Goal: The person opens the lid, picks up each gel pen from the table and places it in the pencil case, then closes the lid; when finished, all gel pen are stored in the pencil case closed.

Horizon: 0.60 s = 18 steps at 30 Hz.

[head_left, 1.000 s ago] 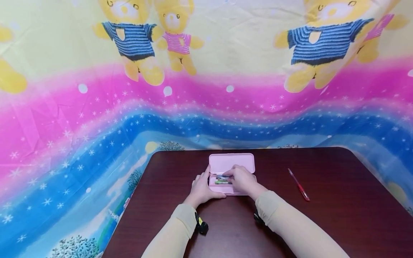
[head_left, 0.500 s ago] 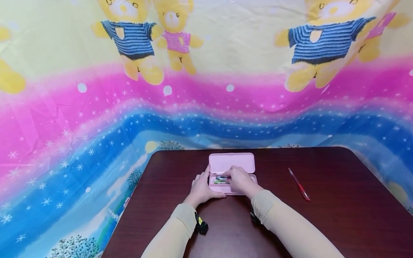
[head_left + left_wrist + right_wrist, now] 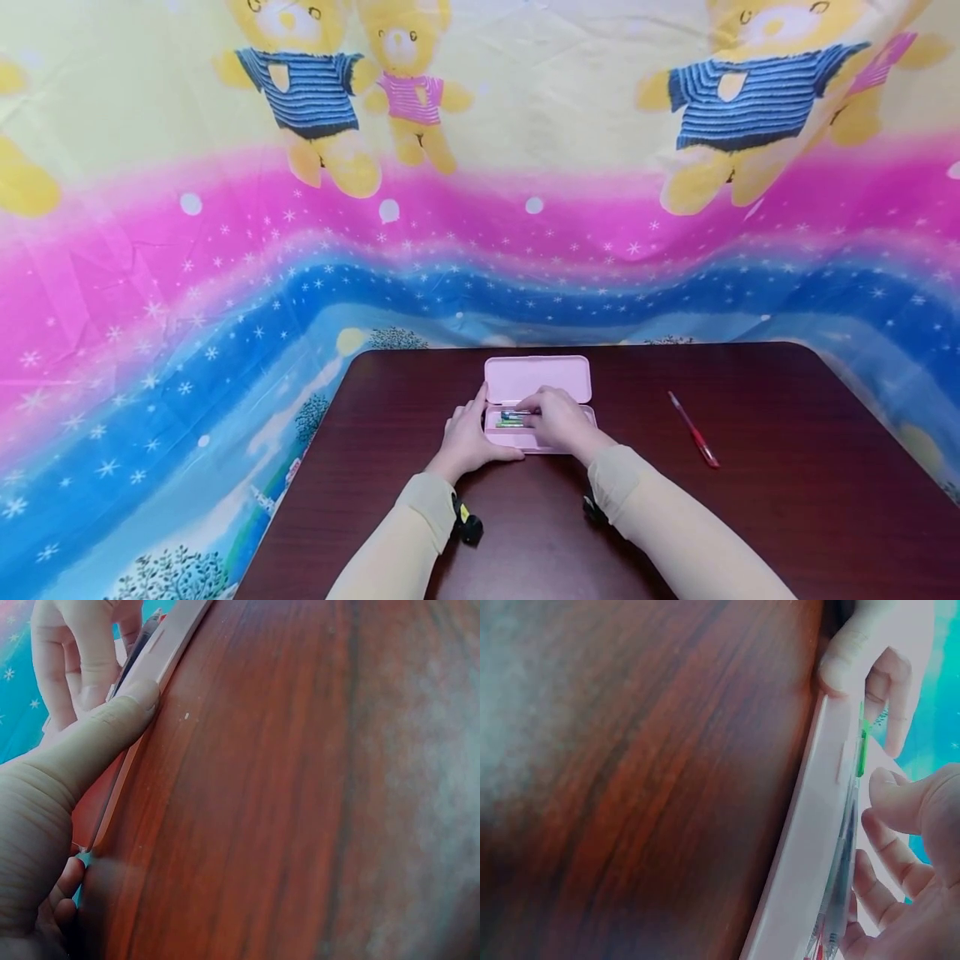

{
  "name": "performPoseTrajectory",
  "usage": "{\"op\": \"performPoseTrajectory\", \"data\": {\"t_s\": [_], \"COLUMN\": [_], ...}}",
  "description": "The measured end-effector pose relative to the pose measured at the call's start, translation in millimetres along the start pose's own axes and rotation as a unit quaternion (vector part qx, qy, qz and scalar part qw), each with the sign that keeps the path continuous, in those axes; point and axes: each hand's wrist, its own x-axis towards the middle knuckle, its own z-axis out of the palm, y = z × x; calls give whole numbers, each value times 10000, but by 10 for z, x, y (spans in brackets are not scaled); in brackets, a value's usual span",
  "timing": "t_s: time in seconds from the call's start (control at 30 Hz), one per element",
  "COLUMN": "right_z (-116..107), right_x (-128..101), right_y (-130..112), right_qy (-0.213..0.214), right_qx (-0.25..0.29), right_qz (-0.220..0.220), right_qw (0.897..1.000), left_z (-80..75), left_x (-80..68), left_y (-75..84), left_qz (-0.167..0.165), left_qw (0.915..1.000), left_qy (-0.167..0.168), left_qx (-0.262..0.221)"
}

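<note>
A pink pencil case [image 3: 507, 442] lies on the table with its lid [image 3: 536, 375] folded back. My left hand [image 3: 469, 438] grips its left end, the thumb along the front edge and the fingers around the far side. Several pens, one with a bright green part [image 3: 863, 750], lie in the case's tray. My right hand [image 3: 566, 421] reaches over the right half of the tray, hiding part of it. In the right wrist view its fingers are loosely bent and spread beside the clear-barrelled pens [image 3: 843, 862], the thumb apart from the fingers.
A red pen [image 3: 696, 433] lies on the dark wooden table [image 3: 787, 500], right of the case. Behind the table hangs a curtain [image 3: 480, 208] printed with bears. A small black device [image 3: 468, 525] is strapped at the left wrist.
My right hand and forearm have shifted slightly left over the tray, and the pens in it have moved a little. The left hand keeps its place on the case.
</note>
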Motion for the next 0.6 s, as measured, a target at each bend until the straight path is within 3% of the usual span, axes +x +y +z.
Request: {"op": "performPoseTrajectory", "data": {"t_s": [0.3,0.6], "right_z": [-193,-484], "right_x": [-147,-412], "right_y": [101,568], "right_qy": [352,1195], "right_qx": [504,351], "right_qz": [102,296], "right_qw": [9981,9918], "left_z": [9,19], "left_x": [-18,9], "left_y": [1,-7], "left_qz": [-11,-75], "left_qw": [10000,9999], "left_qy": [0,-7], "left_qx": [64,80]}}
